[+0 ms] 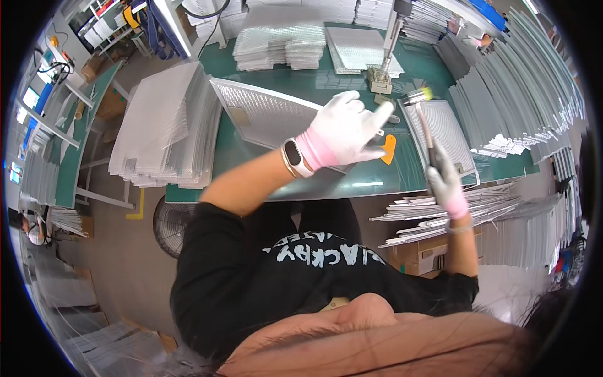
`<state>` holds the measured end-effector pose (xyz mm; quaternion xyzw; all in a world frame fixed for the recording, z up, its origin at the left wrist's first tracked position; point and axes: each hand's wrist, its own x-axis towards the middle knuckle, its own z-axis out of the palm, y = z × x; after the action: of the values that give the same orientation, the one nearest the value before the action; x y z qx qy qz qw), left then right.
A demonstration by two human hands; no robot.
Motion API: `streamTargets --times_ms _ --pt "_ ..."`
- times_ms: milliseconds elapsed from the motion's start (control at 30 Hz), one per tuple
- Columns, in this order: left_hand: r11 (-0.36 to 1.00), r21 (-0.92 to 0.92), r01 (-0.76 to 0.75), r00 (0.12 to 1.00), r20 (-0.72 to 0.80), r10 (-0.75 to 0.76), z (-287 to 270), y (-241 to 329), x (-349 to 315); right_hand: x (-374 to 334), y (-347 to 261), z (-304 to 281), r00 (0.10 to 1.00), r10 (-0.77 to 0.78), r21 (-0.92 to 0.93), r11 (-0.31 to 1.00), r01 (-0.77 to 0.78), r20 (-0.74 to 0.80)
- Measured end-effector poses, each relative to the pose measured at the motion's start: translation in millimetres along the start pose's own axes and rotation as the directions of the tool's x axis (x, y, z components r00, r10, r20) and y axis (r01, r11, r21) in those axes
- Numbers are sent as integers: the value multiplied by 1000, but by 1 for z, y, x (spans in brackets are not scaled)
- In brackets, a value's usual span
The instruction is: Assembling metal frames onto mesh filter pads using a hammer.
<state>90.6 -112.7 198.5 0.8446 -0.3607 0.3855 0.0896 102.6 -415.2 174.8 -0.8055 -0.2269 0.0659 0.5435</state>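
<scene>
Mesh panel under the hammer
Left hand (344, 131) presses the mesh panel (267, 116) on the worktop (326, 182); right hand (447, 182) grips a hammer (422, 116).

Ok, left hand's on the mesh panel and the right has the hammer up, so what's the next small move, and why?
Probably bring the hammer down toward the panel's near corner. The left hand presses on the mesh panel, which lies tilted on the green table, and the right hand holds the hammer by its handle, head raised beside the panel.
</scene>
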Motion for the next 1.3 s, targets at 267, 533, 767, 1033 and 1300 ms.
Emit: streamTargets --times_ms 267,533,767,1033,1300 --pt "932 39 359 882 -341 -326 36 9 6 -32 -66 -35 836 -527 -349 820 453 -153" --pt "927 33 373 883 -320 -344 38 3 2 -30 -78 -18 833 -536 -635 693 341 -137" --pt "935 46 352 901 -286 -325 40 2 2 -19 -89 -1 905 -386 -626 665 407 179" --pt "946 24 322 896 -330 -297 38 5 -1 -27 -63 14 982 -152 -546 817 186 108" --pt "971 -20 238 856 -469 -219 30 20 -16 19 68 74 985 48 -593 803 59 164"
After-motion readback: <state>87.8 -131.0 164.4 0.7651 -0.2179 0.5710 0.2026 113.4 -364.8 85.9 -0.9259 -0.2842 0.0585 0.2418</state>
